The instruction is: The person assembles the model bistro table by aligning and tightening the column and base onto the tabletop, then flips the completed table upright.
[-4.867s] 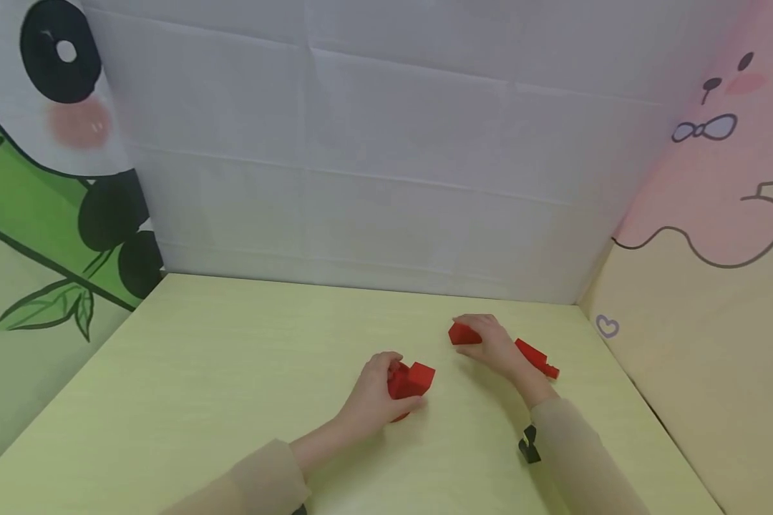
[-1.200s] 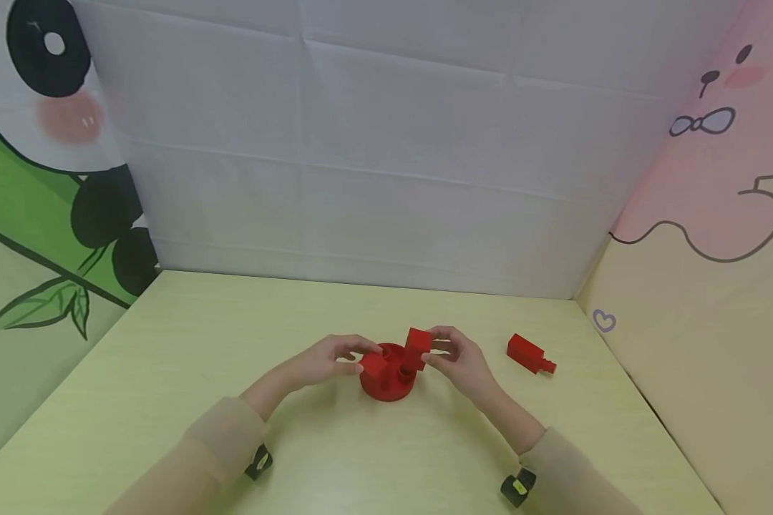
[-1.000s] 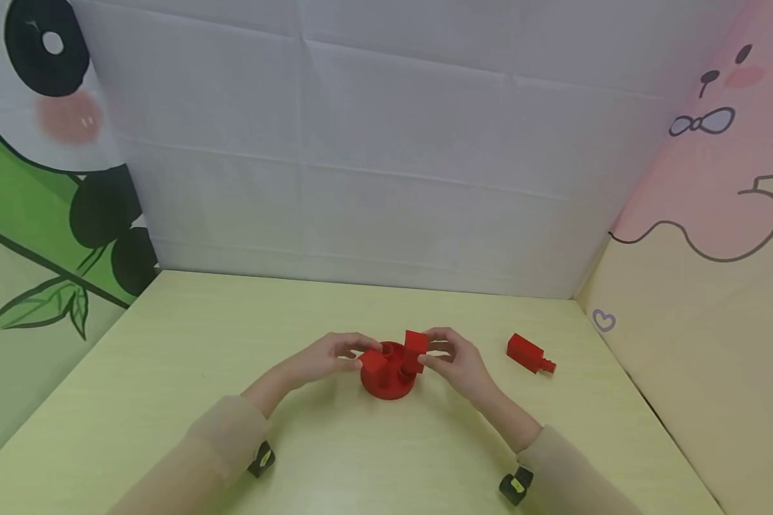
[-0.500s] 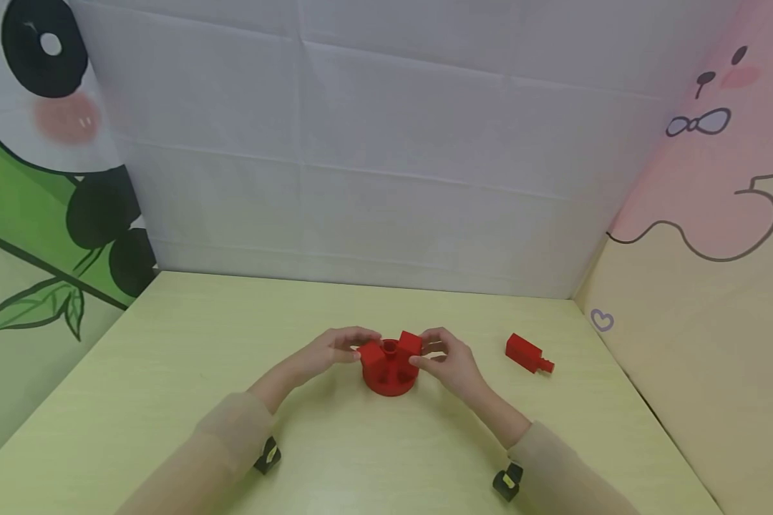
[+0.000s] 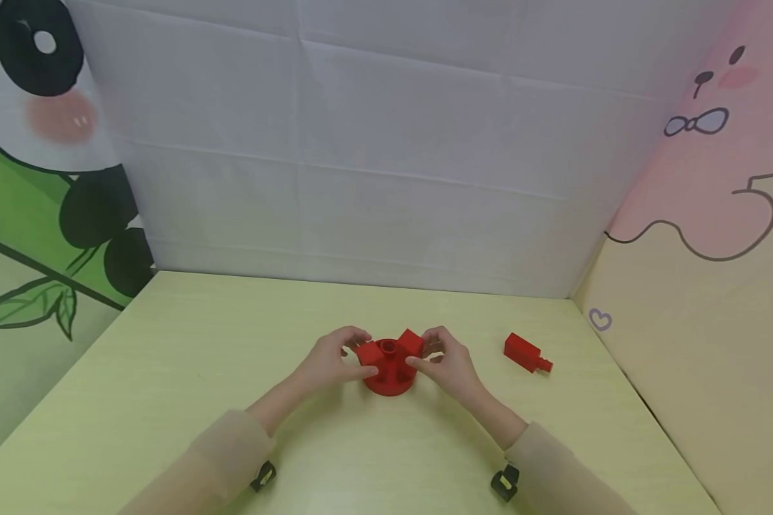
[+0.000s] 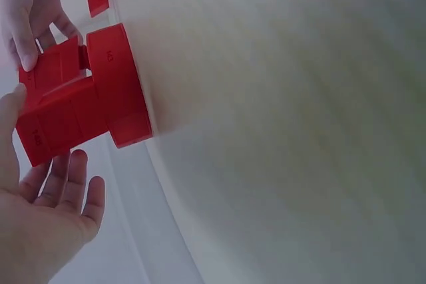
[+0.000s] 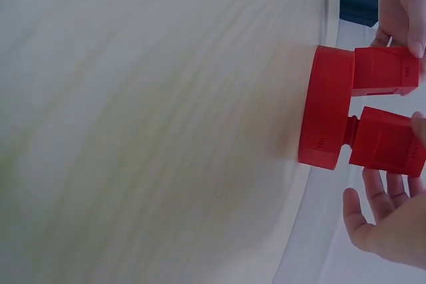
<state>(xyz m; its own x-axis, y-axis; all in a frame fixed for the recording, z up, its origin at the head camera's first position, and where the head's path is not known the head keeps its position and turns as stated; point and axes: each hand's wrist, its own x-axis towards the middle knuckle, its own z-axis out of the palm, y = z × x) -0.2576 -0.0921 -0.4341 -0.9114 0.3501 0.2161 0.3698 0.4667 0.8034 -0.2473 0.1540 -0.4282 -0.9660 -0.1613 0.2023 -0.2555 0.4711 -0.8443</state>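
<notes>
A round red base (image 5: 389,387) stands on the table, with a tube at its middle. Two red rectangular blocks rise from it. My left hand (image 5: 331,357) pinches the left block (image 5: 369,354), thumb in front and fingers behind. With thumb and fingertips, my right hand (image 5: 452,367) holds the right block (image 5: 410,343), which leans slightly. In the right wrist view a narrow neck (image 7: 351,130) shows between this block and the base, while the other block (image 7: 386,71) sits flush. The neck's lower end is hidden inside the base.
A third red block (image 5: 524,352) with a narrow stepped end lies on its side to the right. The pale yellow table (image 5: 232,322) meets a white back wall (image 5: 386,179). Painted panels stand at left and right.
My right hand has brought a block from the table's back right to the base and lowered it there. My left thumb has moved across the front of the left block.
</notes>
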